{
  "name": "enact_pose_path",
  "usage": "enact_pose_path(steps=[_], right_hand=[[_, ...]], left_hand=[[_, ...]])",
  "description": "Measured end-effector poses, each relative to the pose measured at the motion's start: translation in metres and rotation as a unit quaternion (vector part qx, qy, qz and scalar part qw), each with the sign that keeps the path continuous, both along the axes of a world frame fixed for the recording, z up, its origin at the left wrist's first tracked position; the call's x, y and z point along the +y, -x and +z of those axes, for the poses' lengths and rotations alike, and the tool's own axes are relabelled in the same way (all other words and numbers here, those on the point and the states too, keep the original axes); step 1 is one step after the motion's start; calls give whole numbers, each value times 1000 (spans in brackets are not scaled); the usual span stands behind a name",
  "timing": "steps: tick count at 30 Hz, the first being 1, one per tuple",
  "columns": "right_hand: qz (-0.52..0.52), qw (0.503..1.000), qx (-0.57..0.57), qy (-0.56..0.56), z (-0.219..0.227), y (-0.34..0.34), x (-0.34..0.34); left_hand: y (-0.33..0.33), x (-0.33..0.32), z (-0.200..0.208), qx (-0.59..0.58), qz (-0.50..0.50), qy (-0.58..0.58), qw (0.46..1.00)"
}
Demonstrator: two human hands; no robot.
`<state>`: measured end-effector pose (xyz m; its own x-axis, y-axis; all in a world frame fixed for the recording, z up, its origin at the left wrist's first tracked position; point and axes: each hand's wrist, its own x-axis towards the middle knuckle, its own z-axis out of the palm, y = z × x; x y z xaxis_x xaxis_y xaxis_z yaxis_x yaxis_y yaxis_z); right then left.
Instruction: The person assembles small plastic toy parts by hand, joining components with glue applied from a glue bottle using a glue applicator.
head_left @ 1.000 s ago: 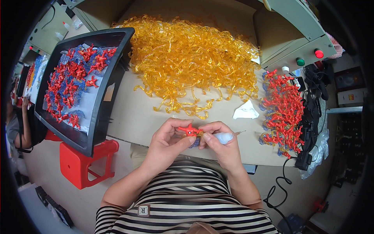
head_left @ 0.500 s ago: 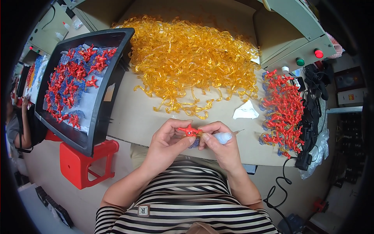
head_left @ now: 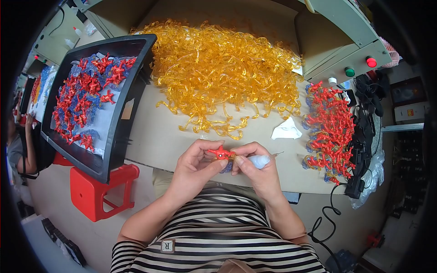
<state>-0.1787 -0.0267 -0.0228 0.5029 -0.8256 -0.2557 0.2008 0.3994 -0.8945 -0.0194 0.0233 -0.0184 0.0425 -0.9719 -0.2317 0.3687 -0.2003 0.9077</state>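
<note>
Close to the table's near edge, my left hand (head_left: 193,164) pinches a small red figurine (head_left: 221,153) with a blue translucent part beneath it. My right hand (head_left: 264,175) meets it from the other side, thumb and forefinger closed at the figurine's right end, where a bit of yellow shows. Tucked in that same hand is a small pale-blue squeeze bottle (head_left: 259,161), its thin needle tip pointing right, away from the figurine. Beyond both hands spreads a large heap of translucent yellow curled pieces (head_left: 223,73).
A black tray (head_left: 129,84) of red-and-blue figurines stands at left, above a red stool (head_left: 88,193). More figurines with yellow parts (head_left: 330,132) lie at right, beside black cables. A white scrap (head_left: 287,129) lies between heap and figurines. A person sits far left.
Hardly anything differs. Both hands keep the same grip on the figurine and bottle; the needle tip has shifted very slightly.
</note>
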Motion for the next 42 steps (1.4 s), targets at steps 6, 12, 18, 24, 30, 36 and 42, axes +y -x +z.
enact_pose_path(steps=[6,12,18,24,30,36,42], right_hand=[[1,1000,3,5,1,0,0],[1,1000,8,2,1,-1,0],[-1,1000,17,3,2,-1,-1],[-34,999,2,35,7,-4,1],[-34,923,133,359,6,-2,4],[-35,881,164,443,3,-6,6],[-39,995,23,87,0,1,11]], left_hand=[[0,0,0,-2,-2,0,1000],[-1,0,-1,0,-3,0,1000],[-1,-1,-1,3,-2,0,1000],[-4,-4,4,33,5,-37,999],[-6,-9,9,125,44,-75,988],[-9,-6,6,77,26,-77,994],[-18,-5,13,-1,-10,-35,999]])
